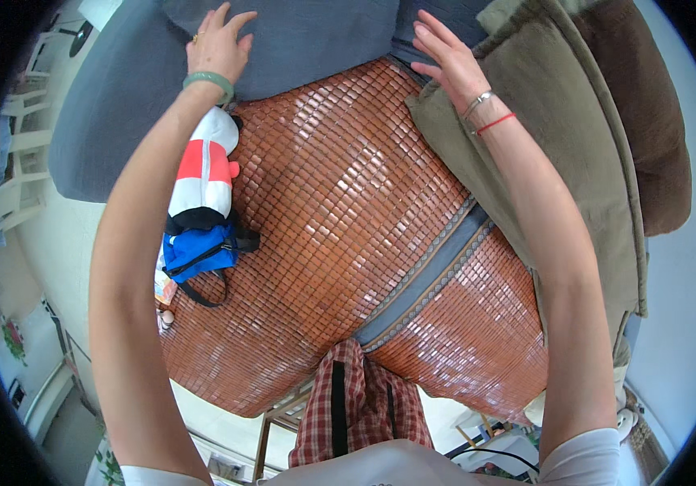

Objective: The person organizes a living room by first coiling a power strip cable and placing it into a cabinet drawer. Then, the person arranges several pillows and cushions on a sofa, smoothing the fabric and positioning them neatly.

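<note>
Both my arms reach out over a sofa covered with a brown tile seat mat [340, 186]. At the far left, my left hand [217, 47] hovers with fingers apart, above or against the grey-blue fabric [299, 40]; contact is unclear. It wears a green bangle and a ring. My right hand [451, 63] has its fingers stretched out near the far end of the olive-green blanket [542, 113], a bracelet and a red string on its wrist. Neither hand holds anything.
Below my left hand lies a white, red and black plush toy [206, 170], with a small blue bag [200, 249] beside it. A dark brown cushion [643, 105] sits under the blanket at right. White chairs [20, 162] stand on the floor at left.
</note>
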Action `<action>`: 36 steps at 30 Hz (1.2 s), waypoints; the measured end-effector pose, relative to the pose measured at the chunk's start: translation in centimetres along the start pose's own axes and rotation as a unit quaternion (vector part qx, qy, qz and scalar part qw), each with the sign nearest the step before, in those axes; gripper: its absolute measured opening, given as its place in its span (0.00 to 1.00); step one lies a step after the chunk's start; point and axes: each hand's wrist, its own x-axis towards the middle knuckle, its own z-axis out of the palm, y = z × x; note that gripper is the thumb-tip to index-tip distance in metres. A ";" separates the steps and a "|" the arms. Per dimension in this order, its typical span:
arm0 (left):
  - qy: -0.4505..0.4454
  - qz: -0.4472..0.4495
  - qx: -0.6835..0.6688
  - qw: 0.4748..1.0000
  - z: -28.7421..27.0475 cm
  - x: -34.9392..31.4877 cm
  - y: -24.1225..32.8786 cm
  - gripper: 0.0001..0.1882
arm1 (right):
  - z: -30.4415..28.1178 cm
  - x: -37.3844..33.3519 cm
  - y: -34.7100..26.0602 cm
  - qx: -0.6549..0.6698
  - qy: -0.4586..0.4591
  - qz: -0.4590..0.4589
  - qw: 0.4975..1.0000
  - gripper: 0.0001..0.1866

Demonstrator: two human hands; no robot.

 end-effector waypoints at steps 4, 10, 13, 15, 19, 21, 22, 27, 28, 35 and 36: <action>0.003 0.030 -0.204 0.978 -1.1 -0.6 8.2 0.22 | -3.3 -5.1 -0.6 0.043 0.051 0.039 0.997 0.30; -0.111 0.028 -0.401 0.909 -5.5 -0.9 21.1 0.24 | -11.0 -16.5 -5.8 -0.141 0.134 -0.103 0.975 0.14; -0.015 0.057 -0.437 0.897 -8.9 1.1 27.6 0.23 | -17.6 -21.6 -8.6 -0.132 0.255 -0.165 0.943 0.11; 0.149 0.139 -0.393 0.897 -11.3 3.0 30.7 0.21 | -22.4 -24.1 -9.8 -0.097 0.375 -0.188 0.902 0.12; -0.063 0.123 -0.571 0.809 -14.3 6.4 38.9 0.18 | -33.7 -29.1 -10.1 -0.076 0.567 -0.057 0.818 0.37; -0.323 -0.010 -0.640 0.697 -16.4 6.1 42.5 0.21 | -36.4 -29.3 -9.4 -0.019 0.574 0.018 0.818 0.42; -0.392 -0.064 -0.645 0.652 -16.7 5.7 43.6 0.22 | -36.9 -29.1 -9.3 0.026 0.562 0.053 0.825 0.42; -0.349 -0.077 -0.644 0.676 -16.3 3.2 45.9 0.25 | -40.6 -27.9 -7.5 0.115 0.532 0.083 0.835 0.24; -0.344 -0.083 -0.654 0.669 -16.4 3.0 46.0 0.25 | -40.8 -28.3 -7.6 0.120 0.529 0.036 0.839 0.21; -0.327 -0.069 -0.722 0.606 -14.4 1.8 45.3 0.26 | -30.8 -29.3 -16.9 0.166 0.356 -0.326 0.860 0.10; -0.329 -0.079 -0.736 0.586 -14.0 1.4 45.1 0.26 | -29.7 -29.7 -18.0 0.172 0.317 -0.352 0.864 0.11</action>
